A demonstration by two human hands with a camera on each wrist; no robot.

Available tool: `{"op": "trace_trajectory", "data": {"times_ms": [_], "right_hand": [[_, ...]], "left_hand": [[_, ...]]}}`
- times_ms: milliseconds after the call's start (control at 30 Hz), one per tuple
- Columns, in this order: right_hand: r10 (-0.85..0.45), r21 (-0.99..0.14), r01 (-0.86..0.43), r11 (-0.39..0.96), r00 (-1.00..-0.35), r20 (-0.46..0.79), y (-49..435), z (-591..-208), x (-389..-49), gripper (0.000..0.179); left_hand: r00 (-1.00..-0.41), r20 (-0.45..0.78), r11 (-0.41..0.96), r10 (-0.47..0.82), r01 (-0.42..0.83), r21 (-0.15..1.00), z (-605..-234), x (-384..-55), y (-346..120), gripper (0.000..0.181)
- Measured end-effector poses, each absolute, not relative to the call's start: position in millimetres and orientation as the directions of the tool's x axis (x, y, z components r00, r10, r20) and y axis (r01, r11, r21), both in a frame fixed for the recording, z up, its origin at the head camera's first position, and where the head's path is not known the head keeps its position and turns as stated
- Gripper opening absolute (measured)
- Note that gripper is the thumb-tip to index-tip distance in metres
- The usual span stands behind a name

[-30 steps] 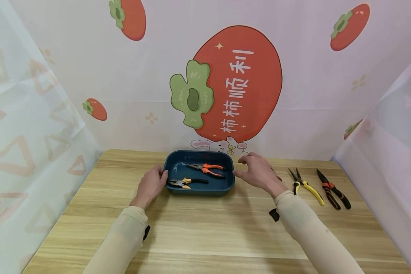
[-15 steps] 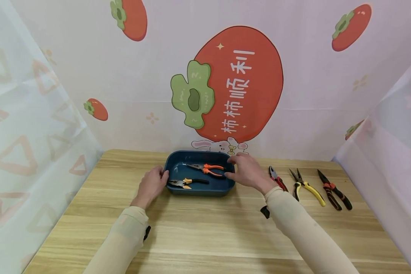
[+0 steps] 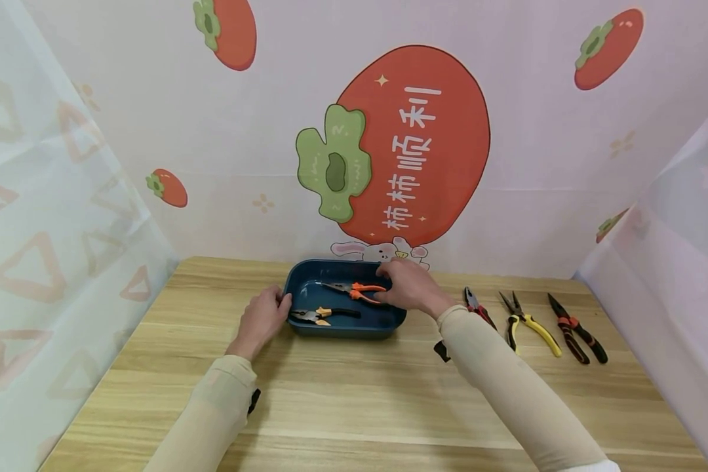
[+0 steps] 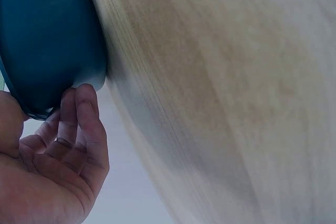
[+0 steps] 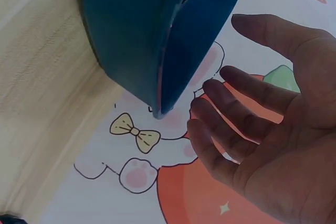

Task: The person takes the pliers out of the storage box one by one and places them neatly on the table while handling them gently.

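A dark blue plastic box [image 3: 343, 332] stands on the table against the backdrop. My left hand [image 3: 262, 321] holds its left end, thumb at the rim and fingers [image 4: 88, 106] against the outer wall. Inside lie orange-handled long-nose pliers [image 3: 356, 289] and, nearer the front, combination pliers [image 3: 323, 313] with black and yellow handles. Over the box's right end hovers my right hand [image 3: 414, 286], fingers loosely bent and spread. Its fingertips overlap the ends of the orange handles in the head view. In the right wrist view the palm shows nothing in it.
Right of the box, three more pliers lie on the wooden table [image 3: 330, 406]: a red-and-black pair [image 3: 474, 301] partly behind my right sleeve, a yellow-handled long-nose pair [image 3: 531, 320] and a black-and-red pair [image 3: 563, 319]. Printed cloth [image 3: 242, 131] encloses the back and sides.
My right hand has moved left from beside the box to over its right end, uncovering the red-and-black pliers. The left hand and the box have stayed put.
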State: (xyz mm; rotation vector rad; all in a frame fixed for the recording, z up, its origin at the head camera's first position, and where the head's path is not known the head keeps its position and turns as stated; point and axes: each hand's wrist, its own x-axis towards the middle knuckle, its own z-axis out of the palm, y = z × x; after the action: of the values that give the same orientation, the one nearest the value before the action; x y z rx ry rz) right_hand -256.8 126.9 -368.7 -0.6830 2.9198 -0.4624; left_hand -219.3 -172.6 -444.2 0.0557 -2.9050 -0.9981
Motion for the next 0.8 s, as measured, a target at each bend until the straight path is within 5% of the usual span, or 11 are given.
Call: {"op": "trace_trajectory", "data": {"times_ms": [800], "right_hand": [[-0.440,-0.279,-0.375,0.884,-0.869,-0.227,93,-369,-297,0.046]], "left_hand": [[-0.997,0.062,0.788,-0.053,-0.004,0.616,-445,-220,-173,0.027]]}}
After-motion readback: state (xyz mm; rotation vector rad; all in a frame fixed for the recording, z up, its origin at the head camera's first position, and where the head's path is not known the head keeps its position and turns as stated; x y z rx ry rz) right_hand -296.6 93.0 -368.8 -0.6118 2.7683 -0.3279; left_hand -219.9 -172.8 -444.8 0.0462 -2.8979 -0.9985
